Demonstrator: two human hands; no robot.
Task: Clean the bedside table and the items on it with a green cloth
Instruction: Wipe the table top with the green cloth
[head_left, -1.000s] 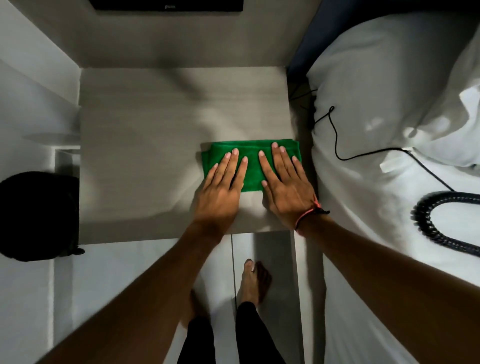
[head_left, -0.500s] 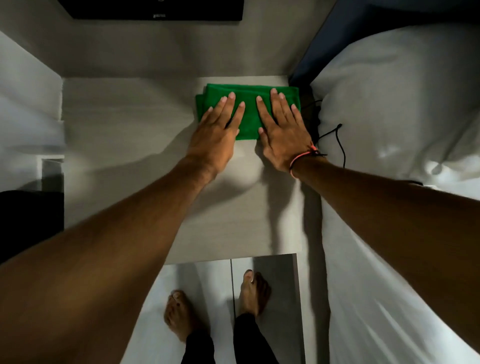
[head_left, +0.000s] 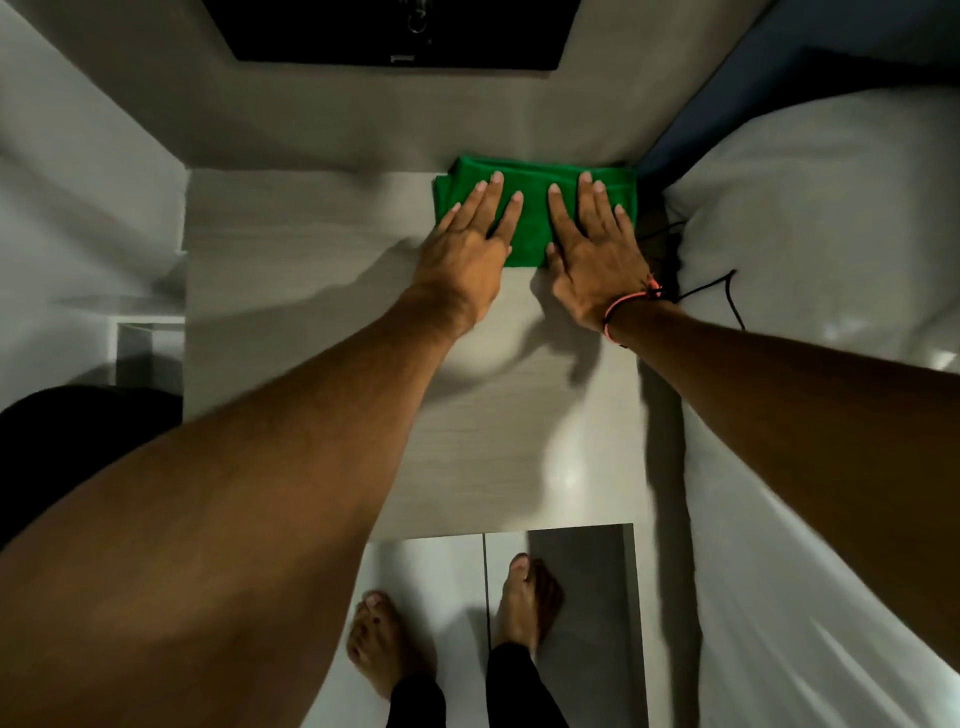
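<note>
A folded green cloth (head_left: 534, 218) lies at the far right corner of the pale wooden bedside table (head_left: 291, 249), against the back wall. My left hand (head_left: 467, 244) presses flat on the cloth's left half, fingers spread. My right hand (head_left: 592, 249), with a red cord at the wrist, presses flat on its right half. Both palms overhang the cloth's near edge onto the table top. No other items show on the table.
A bed with white sheets and a pillow (head_left: 810, 223) runs along the table's right side, with a black cable (head_left: 727, 293) in the gap. A dark panel (head_left: 389, 31) hangs on the wall above. A black object (head_left: 78, 431) sits at the left. My bare feet (head_left: 524, 597) stand on the tiled floor.
Both hands have pushed the cloth from the table's near right part away to its far right corner, and I have leaned forward over the table.
</note>
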